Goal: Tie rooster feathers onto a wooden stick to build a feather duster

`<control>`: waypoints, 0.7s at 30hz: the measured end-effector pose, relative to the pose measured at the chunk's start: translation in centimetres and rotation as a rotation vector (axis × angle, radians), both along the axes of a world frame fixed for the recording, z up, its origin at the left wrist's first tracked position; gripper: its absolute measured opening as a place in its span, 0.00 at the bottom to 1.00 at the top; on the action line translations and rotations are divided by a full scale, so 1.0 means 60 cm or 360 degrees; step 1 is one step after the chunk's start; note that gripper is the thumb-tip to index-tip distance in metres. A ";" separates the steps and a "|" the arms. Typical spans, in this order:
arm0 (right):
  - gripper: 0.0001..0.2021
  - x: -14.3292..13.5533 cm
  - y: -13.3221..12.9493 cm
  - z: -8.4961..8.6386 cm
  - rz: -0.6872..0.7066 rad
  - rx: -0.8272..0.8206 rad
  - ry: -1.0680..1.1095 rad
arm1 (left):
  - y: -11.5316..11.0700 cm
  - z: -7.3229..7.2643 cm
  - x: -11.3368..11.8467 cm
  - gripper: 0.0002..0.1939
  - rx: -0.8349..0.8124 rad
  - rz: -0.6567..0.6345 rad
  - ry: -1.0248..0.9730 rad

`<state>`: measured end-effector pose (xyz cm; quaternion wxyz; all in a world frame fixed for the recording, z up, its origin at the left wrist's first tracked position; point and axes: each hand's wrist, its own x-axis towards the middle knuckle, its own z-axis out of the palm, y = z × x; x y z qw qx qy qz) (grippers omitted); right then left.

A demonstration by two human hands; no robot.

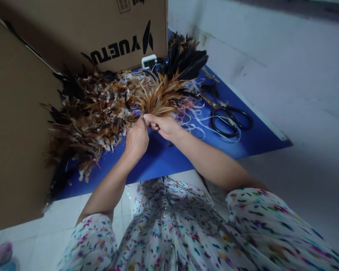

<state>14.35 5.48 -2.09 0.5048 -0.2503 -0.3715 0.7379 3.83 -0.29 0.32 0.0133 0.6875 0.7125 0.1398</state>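
My left hand (137,136) and my right hand (161,124) meet at the near edge of a fan of golden-brown feathers (158,96). Both have their fingers pinched at the base of these feathers, thumbs nearly touching. A large heap of brown and black feathers (93,109) with pale quill ends spreads to the left. Long black feathers (186,60) lie behind the golden ones. To the right, white ribbon strands (199,117) and red threads (186,107) lie loose beside scissors with black handles (224,120).
The blue table (169,162) ends in front of my body. Cardboard boxes (59,34) stand behind and at the left. A wall (271,67) runs along the right. A small white device (149,61) sits at the back.
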 end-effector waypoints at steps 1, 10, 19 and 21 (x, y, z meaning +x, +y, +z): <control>0.17 0.000 0.001 -0.001 0.0001 0.0003 -0.0020 | 0.000 0.000 0.001 0.17 -0.0006 -0.0007 0.0009; 0.17 0.004 -0.001 0.002 0.0024 -0.0020 -0.0102 | -0.006 0.001 -0.006 0.17 -0.0044 -0.0083 -0.0174; 0.16 0.011 -0.001 0.013 -0.0012 -0.0058 -0.0048 | -0.066 -0.016 -0.147 0.14 0.0299 0.0320 -0.0074; 0.14 0.012 -0.001 0.015 -0.0025 -0.0063 -0.0054 | -0.079 -0.021 -0.188 0.13 0.0246 0.0564 0.0093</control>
